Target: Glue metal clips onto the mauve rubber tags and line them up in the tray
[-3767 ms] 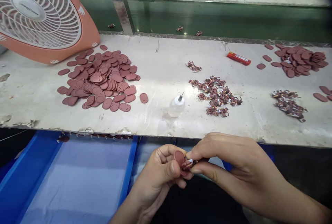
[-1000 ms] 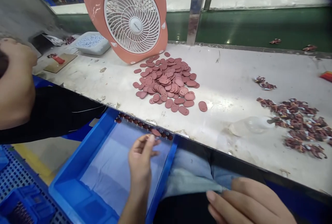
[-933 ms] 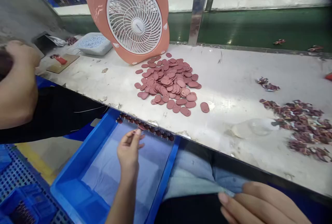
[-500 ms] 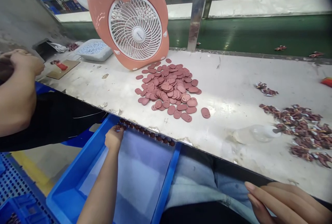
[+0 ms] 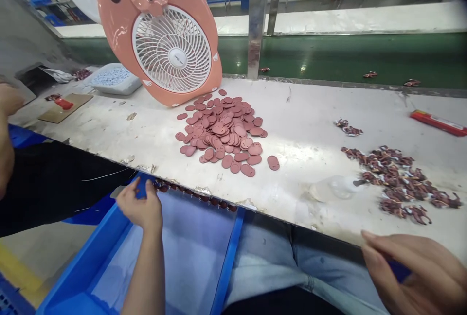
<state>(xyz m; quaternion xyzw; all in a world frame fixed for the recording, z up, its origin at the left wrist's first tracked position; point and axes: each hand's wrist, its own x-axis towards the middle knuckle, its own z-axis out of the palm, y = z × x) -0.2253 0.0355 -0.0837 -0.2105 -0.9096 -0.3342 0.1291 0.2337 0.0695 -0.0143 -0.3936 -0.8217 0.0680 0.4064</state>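
Note:
My left hand [image 5: 140, 204] is over the corner of a blue bin [image 5: 233, 242], thumb and forefinger apart, with nothing visible between them. Beside it, under the table edge, runs a row of small dark-red round pieces [image 5: 204, 198]. At the lower right, my right hand [image 5: 419, 269] hovers by the table's front edge, thumb and forefinger tips together; whether something small is pinched there is hidden. A pile of flat reddish oval pieces [image 5: 226, 132] lies mid-table. Right of it are a clear bottle [image 5: 333, 188] and a heap of small brown tied pieces [image 5: 404, 179].
A pink animal-shaped fan [image 5: 177, 57] stands behind the pile. Left of it are a tray of pale beads [image 5: 116, 86] and a board [image 5: 69, 111] with a red item. Another person's hand [image 5: 9, 98] shows at far left. A green conveyor belt [image 5: 328, 57] runs behind a metal post [image 5: 253, 28].
My left hand has left the row of round pieces, moved left, and its fingers have parted. My right thumb and forefinger have come together. The view has shifted rightward, showing more of a red packet.

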